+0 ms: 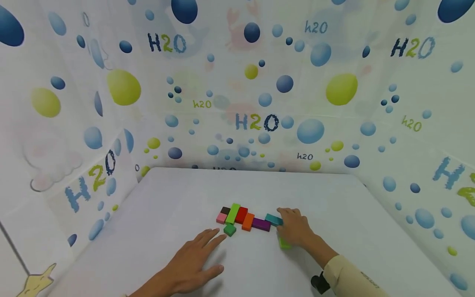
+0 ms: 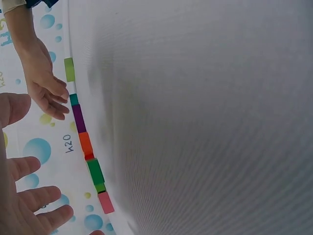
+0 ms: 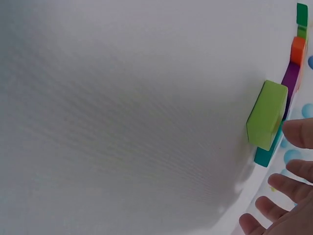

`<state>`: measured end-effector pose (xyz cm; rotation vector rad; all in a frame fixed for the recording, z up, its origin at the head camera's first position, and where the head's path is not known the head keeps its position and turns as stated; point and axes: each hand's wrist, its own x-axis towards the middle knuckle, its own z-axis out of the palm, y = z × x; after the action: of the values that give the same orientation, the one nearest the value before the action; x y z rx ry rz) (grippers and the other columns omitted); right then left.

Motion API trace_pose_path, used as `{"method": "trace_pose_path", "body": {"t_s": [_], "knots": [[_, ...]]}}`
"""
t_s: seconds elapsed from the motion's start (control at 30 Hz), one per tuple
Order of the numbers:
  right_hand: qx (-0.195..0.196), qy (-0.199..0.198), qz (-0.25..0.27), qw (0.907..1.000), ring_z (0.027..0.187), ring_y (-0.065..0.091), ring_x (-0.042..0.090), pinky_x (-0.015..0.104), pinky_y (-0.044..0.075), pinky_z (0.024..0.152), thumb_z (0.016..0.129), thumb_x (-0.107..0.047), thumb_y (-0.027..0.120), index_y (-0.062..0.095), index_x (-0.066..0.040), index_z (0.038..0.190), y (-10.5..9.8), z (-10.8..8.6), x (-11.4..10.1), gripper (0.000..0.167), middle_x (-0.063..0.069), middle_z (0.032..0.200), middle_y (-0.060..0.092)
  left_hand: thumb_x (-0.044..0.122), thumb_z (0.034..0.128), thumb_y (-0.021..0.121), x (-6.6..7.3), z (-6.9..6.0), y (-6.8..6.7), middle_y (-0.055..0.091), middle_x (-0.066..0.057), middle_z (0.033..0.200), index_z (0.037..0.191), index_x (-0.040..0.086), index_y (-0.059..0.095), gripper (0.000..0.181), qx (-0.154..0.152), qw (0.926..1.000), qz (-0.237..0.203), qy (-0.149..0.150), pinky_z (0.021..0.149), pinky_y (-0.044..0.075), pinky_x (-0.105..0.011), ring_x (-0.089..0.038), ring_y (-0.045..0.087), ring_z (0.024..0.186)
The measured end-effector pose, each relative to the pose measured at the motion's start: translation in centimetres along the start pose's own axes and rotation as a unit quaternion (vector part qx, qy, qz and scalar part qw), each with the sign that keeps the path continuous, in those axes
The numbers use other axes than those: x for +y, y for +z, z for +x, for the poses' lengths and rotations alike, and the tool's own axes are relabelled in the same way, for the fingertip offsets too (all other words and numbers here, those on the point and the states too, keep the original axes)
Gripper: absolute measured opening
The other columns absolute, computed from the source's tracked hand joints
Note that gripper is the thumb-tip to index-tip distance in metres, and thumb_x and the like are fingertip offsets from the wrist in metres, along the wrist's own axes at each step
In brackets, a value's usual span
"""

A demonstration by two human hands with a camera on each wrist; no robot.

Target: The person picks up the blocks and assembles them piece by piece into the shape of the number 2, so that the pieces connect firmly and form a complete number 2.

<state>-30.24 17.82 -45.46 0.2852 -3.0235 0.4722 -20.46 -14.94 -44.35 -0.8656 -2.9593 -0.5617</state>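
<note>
A row of coloured blocks lies on the white table (image 1: 178, 198): dark brown, pink (image 1: 221, 218), lime (image 1: 232, 213), red (image 1: 241, 215), orange (image 1: 248, 222), purple (image 1: 261, 224) and teal (image 1: 273, 219). A green block (image 1: 229, 229) lies in front of the row's left part. My left hand (image 1: 193, 262), fingers spread, hovers left of and nearer than the green block, holding nothing. My right hand (image 1: 297, 229) is over the teal block's right end, its fingers relaxed and apart in the right wrist view. Beside it is another lime block (image 3: 267, 115); contact with the teal one is unclear.
A black object (image 1: 320, 284) is by the right sleeve at the near side. White sheets (image 1: 222, 82) printed with blue and green dots and lettering stand behind the table and on both sides.
</note>
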Motion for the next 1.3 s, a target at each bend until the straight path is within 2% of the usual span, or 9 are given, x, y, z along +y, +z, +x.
{"method": "trace_pose_path", "body": {"t_s": [0.17, 0.37, 0.53, 0.67, 0.9, 1.13, 1.3], "knots": [[-0.002, 0.009, -0.003, 1.0000, 0.122, 0.050, 0.038, 0.062, 0.043, 0.098, 0.093, -0.018, 0.065, 0.059, -0.006, 0.138, 0.2, 0.6, 0.4, 0.047, 0.014, 0.135, 0.061, 0.055, 0.0963, 0.057, 0.0, 0.3, 0.2, 0.038, -0.007, 0.160, 0.157, 0.022, 0.039, 0.071, 0.000, 1.0000, 0.003, 0.002, 0.105, 0.041, -0.065, -0.031, 0.035, 0.146], [-0.002, 0.012, -0.018, 0.9998, 0.106, 0.052, 0.030, 0.055, 0.048, 0.090, 0.091, -0.018, 0.070, 0.066, -0.006, 0.125, 1.0, 1.1, 0.5, 0.036, 0.008, 0.116, 0.066, 0.058, 0.0958, 0.056, -0.1, 0.5, 0.2, 0.037, -0.006, 0.161, 0.157, 0.024, 0.038, 0.072, -0.029, 0.9995, -0.007, -0.011, 0.106, 0.040, -0.065, -0.033, 0.036, 0.145], [0.004, 0.012, -0.017, 0.9998, 0.100, 0.050, 0.027, 0.052, 0.048, 0.087, 0.090, -0.017, 0.072, 0.068, -0.005, 0.119, 1.2, 1.3, 0.4, 0.032, 0.006, 0.106, 0.064, 0.057, 0.0965, 0.055, -0.3, 0.5, 0.5, 0.037, -0.005, 0.161, 0.157, 0.023, 0.038, 0.072, -0.020, 0.9998, -0.008, -0.003, 0.106, 0.040, -0.064, -0.032, 0.036, 0.145], [0.012, 0.010, -0.008, 0.9998, 0.099, 0.049, 0.027, 0.050, 0.047, 0.086, 0.089, -0.017, 0.072, 0.068, -0.004, 0.117, 1.3, 1.4, 0.5, 0.031, 0.005, 0.104, 0.064, 0.057, 0.0971, 0.054, -0.4, 0.6, 0.5, 0.037, -0.005, 0.161, 0.157, 0.022, 0.038, 0.071, -0.012, 0.9999, -0.004, 0.004, 0.106, 0.041, -0.064, -0.031, 0.037, 0.145], [0.030, -0.001, -0.002, 0.9995, 0.102, 0.049, 0.026, 0.049, 0.047, 0.087, 0.092, -0.018, 0.069, 0.067, -0.004, 0.119, 1.2, 1.3, 0.5, 0.031, 0.007, 0.108, 0.065, 0.058, 0.0970, 0.053, -0.5, 0.9, 0.3, 0.037, -0.006, 0.161, 0.157, 0.022, 0.037, 0.072, -0.014, 0.9999, -0.004, -0.001, 0.106, 0.041, -0.064, -0.031, 0.036, 0.145], [0.067, -0.043, 0.012, 0.9967, 0.105, 0.052, 0.026, 0.050, 0.048, 0.089, 0.091, -0.017, 0.072, 0.068, -0.004, 0.117, 0.7, 0.3, -0.1, 0.029, 0.007, 0.110, 0.067, 0.059, 0.0961, 0.053, 0.1, 1.2, 0.4, 0.036, -0.003, 0.162, 0.158, 0.025, 0.036, 0.073, -0.022, 0.9998, 0.001, 0.005, 0.107, 0.039, -0.064, -0.030, 0.035, 0.146], [0.077, -0.069, 0.016, 0.9946, 0.103, 0.051, 0.022, 0.044, 0.049, 0.088, 0.090, -0.019, 0.076, 0.070, -0.007, 0.115, 0.5, -0.3, -0.6, 0.029, 0.003, 0.107, 0.067, 0.058, 0.0960, 0.054, 0.7, 1.7, 0.5, 0.035, -0.001, 0.162, 0.158, 0.027, 0.035, 0.072, -0.021, 0.9996, 0.012, 0.018, 0.107, 0.040, -0.063, -0.028, 0.034, 0.147]]}}
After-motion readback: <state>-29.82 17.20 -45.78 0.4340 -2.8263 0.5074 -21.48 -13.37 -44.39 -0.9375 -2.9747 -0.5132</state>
